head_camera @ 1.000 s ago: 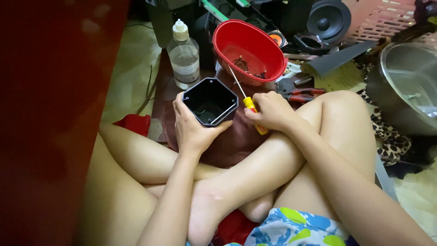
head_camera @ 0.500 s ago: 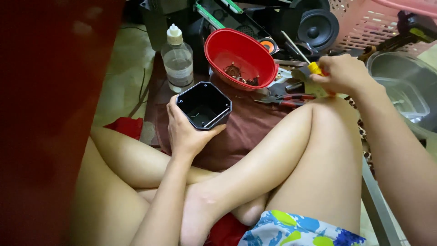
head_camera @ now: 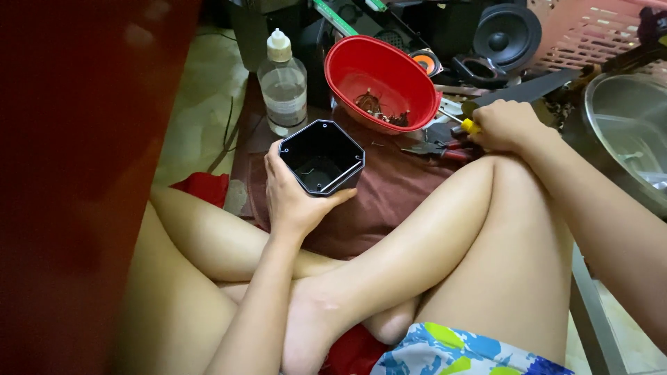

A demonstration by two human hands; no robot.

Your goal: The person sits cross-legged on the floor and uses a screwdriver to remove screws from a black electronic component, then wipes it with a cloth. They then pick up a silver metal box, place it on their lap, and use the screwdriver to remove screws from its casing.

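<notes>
My left hand (head_camera: 292, 198) grips a black octagonal open box (head_camera: 322, 156) from below, its hollow facing up, over a maroon cloth (head_camera: 389, 201). My right hand (head_camera: 506, 125) is closed around a yellow-handled screwdriver (head_camera: 467, 124), low by my raised knee, close to red-handled pliers (head_camera: 438, 148) lying on the cloth. A red bowl (head_camera: 382, 80) holding small dark bits stands tilted just beyond the box.
A clear plastic bottle (head_camera: 283, 85) stands left of the red bowl. Black speaker units (head_camera: 506, 36) and a pink basket (head_camera: 590, 35) lie behind. A steel bowl (head_camera: 625, 135) sits at right. A dark red surface (head_camera: 76, 173) fills the left side. My crossed legs fill the foreground.
My right hand has carried the screwdriver away from the black box, rightward and then down beside my knee near the pliers. The left hand keeps hold of the box.
</notes>
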